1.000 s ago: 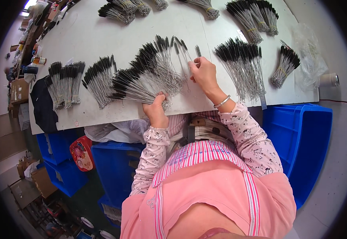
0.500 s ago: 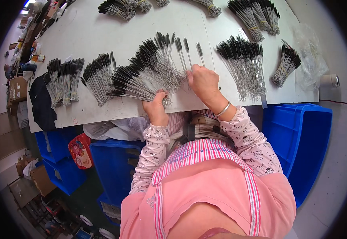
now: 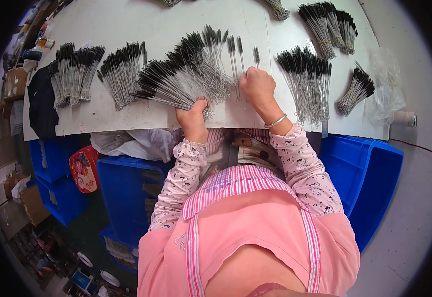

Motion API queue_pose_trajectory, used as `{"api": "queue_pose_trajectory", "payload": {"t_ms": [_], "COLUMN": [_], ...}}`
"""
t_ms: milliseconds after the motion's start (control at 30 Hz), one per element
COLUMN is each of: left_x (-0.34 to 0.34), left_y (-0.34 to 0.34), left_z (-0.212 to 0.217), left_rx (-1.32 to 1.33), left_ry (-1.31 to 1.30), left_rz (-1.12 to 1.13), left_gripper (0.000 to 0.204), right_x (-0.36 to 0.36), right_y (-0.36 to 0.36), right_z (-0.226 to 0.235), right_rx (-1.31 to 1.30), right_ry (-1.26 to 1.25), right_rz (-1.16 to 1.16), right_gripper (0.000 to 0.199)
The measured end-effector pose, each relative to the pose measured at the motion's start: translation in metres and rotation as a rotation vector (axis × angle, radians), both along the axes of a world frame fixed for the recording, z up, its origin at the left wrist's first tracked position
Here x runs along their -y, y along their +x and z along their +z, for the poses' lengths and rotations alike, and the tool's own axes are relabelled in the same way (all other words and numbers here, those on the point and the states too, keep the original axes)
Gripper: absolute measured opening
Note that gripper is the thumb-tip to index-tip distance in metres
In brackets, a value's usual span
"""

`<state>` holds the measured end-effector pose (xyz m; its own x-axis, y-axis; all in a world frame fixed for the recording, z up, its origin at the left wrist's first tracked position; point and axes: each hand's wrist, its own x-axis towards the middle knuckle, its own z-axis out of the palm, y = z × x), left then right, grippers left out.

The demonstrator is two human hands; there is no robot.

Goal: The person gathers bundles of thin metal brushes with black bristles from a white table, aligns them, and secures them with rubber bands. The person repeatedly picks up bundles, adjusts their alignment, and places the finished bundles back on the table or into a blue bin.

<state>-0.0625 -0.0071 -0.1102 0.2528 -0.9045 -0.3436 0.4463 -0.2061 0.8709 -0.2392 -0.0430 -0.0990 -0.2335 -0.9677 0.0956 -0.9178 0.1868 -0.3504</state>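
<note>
Small wire brushes with black bristle heads and twisted silver handles lie in a large fanned heap [image 3: 201, 67] on the white table. My left hand [image 3: 192, 120] is closed around the handle ends of a bunch of brushes [image 3: 166, 83] at the heap's near left side. Right of the heap, my right hand [image 3: 259, 88] is curled closed, palm down. A single brush [image 3: 256, 55] shows beyond its knuckles, its lower handle hidden by the hand. Whether the fingers grip it cannot be made out. Two more brushes [image 3: 236, 49] lie just left of this hand.
More brush bundles [image 3: 302, 79] lie to the right, with tied ones [image 3: 326, 30] behind and others [image 3: 77, 69] at left. A dark cloth [image 3: 42, 106] hangs at the left corner; a clear plastic bag [image 3: 387, 89] sits at right. Blue crates [image 3: 357, 148] stand below the table edge.
The whole view has shifted and turned a little. My right hand has moved slightly away from the heap's loose brushes. My left hand keeps its hold on the bunch.
</note>
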Motion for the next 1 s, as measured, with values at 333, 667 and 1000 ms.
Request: {"api": "queue_pose_trajectory", "payload": {"t_ms": [333,667,1000], "left_x": [-0.001,0.000,-0.002], "left_y": [-0.001,-0.001,-0.003], "left_z": [0.003,0.001,-0.001], "left_rx": [0.032,0.006,0.022], "left_ry": [-0.022,-0.002,-0.019], "left_rz": [0.017,0.016,0.058], "left_gripper": [0.038,0.040,0.045], "right_x": [-0.008,0.010,0.028], "right_y": [0.001,0.009,0.013], "right_z": [0.004,-0.006,-0.002], "right_rx": [0.076,0.049,0.115], "right_ry": [-0.030,0.017,-0.022], "right_rz": [-0.034,-0.012,0.035], "right_gripper": [0.032,0.031,0.024]}}
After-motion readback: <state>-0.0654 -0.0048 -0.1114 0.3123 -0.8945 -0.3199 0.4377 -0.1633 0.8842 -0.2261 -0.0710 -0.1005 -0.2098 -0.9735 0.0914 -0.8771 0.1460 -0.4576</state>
